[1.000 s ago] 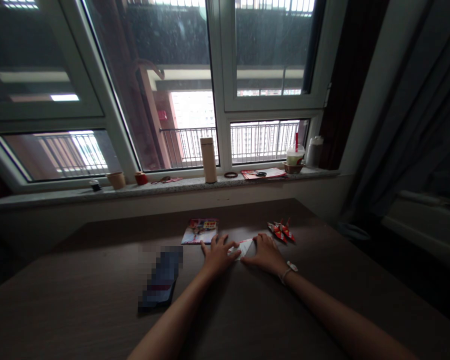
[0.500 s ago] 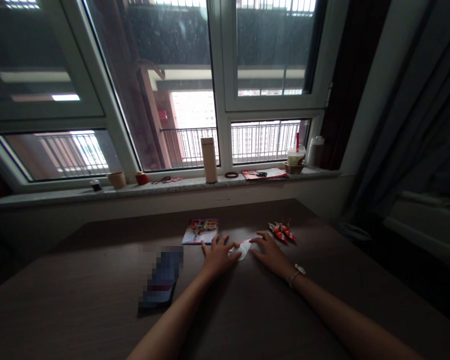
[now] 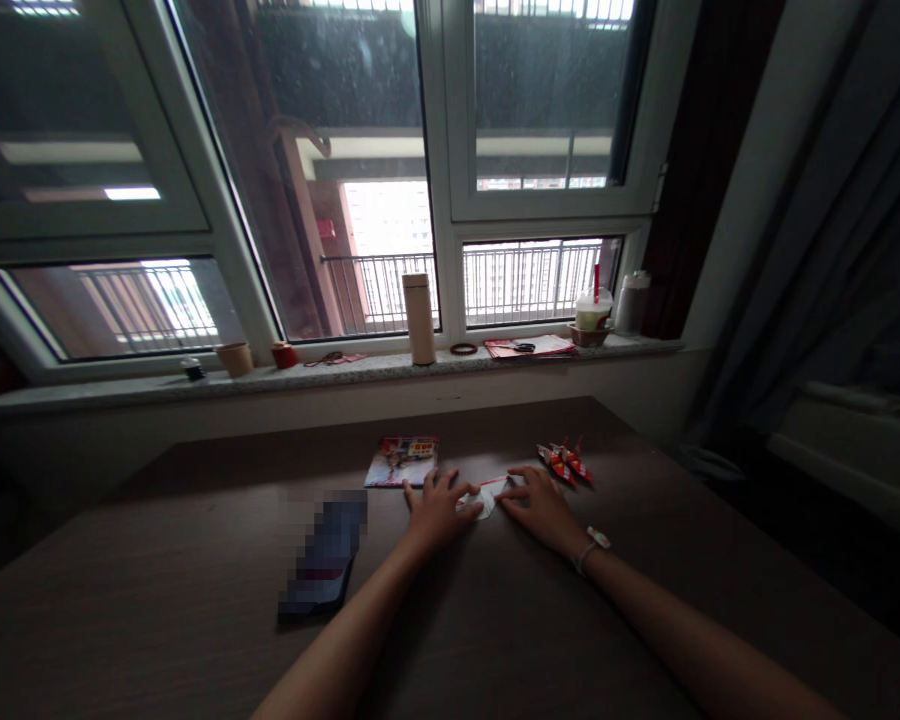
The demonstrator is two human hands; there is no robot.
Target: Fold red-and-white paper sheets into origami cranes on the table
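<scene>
A small white and red piece of paper (image 3: 487, 496) lies on the dark wooden table (image 3: 195, 560) between my hands. My left hand (image 3: 435, 510) rests flat on its left part with fingers spread. My right hand (image 3: 540, 505) lies on its right part, fingers stretched out and pressing down. Two folded red paper figures (image 3: 564, 464) sit just beyond my right hand. A colourful printed sheet (image 3: 401, 461) lies beyond my left hand.
A dark phone-like object (image 3: 324, 557) lies to the left of my left arm. On the windowsill (image 3: 120, 385) stand a tall beige bottle (image 3: 419, 319), a cup with a red straw (image 3: 592, 310), a paper cup (image 3: 234, 359) and papers (image 3: 529, 346).
My right hand has slid a little left along the paper, its fingers now nearer the left hand. The left hand has stayed put.
</scene>
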